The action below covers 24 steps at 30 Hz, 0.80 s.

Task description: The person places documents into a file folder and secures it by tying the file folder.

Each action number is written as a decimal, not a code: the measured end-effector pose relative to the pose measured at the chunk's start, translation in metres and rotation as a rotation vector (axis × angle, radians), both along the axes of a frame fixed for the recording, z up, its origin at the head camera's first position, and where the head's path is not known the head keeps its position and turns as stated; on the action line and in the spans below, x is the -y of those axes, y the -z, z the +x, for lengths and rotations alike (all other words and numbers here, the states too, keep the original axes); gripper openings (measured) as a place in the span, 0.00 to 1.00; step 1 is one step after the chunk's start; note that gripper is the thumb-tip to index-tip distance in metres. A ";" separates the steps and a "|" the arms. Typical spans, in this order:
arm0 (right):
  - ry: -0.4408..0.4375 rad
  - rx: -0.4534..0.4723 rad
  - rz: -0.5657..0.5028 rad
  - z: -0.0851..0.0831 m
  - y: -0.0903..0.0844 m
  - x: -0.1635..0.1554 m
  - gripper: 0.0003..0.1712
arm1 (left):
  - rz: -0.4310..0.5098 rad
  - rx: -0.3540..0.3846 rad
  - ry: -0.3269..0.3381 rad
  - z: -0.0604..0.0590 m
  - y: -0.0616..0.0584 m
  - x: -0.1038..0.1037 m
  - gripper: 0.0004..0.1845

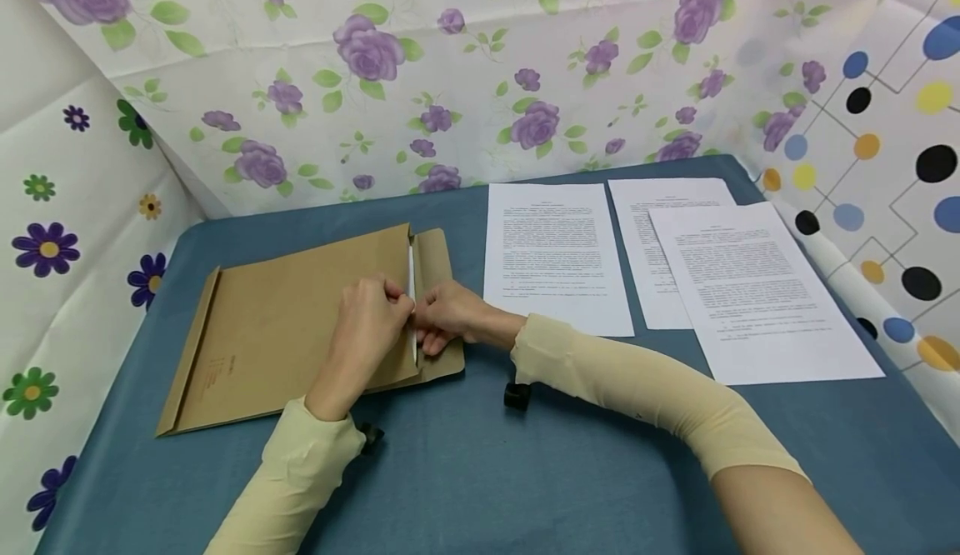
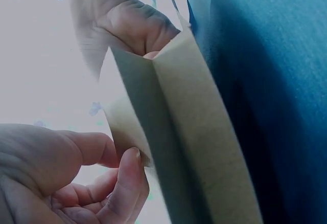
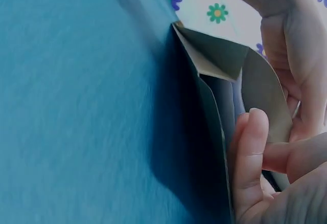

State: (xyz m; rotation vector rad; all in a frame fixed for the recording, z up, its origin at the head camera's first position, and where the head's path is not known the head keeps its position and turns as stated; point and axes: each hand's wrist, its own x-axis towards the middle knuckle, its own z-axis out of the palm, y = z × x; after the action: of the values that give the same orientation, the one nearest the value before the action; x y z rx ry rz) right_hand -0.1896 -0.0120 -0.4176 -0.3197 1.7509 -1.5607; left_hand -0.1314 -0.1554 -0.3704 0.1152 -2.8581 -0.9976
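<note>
A large brown paper envelope (image 1: 300, 322) lies on the left of the table, its mouth facing right and its flap (image 1: 432, 259) folded out. A strip of white paper (image 1: 411, 272) shows inside the mouth. My left hand (image 1: 367, 330) pinches the edge of the upper panel between thumb and fingers, also seen in the left wrist view, where the panel edge (image 2: 127, 127) bulges up. Right beside it, my right hand (image 1: 453, 312) holds the envelope at the mouth, thumb and fingers around the panel edge. In the right wrist view its fingers (image 3: 251, 142) reach into the gap.
To the right lie a printed sheet (image 1: 555, 255), a second printed sheet (image 1: 652, 247) and a third printed sheet (image 1: 757, 297) that overlaps the second. A blue cloth (image 1: 480, 472) covers the table. Flowered sheeting (image 1: 450, 63) hangs behind it, and dotted sheeting (image 1: 885, 180) on the right.
</note>
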 end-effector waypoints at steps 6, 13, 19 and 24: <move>-0.022 -0.063 0.015 -0.006 0.001 -0.007 0.15 | 0.011 0.005 -0.006 0.000 0.003 0.000 0.05; -0.026 -0.080 0.047 -0.006 0.000 -0.006 0.15 | 0.008 0.014 -0.016 0.001 0.005 -0.001 0.05; -0.007 -0.084 0.051 -0.003 0.004 0.000 0.17 | 0.001 0.013 -0.014 0.001 0.005 -0.003 0.05; -0.014 -0.091 0.045 -0.003 0.006 -0.001 0.18 | -0.003 0.008 -0.016 0.001 0.006 -0.003 0.05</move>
State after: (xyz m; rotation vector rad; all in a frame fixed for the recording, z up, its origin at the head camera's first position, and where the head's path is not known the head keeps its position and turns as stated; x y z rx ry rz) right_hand -0.1929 -0.0114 -0.4234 -0.3853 1.8471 -1.5156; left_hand -0.1305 -0.1520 -0.3762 0.1423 -2.8606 -0.9918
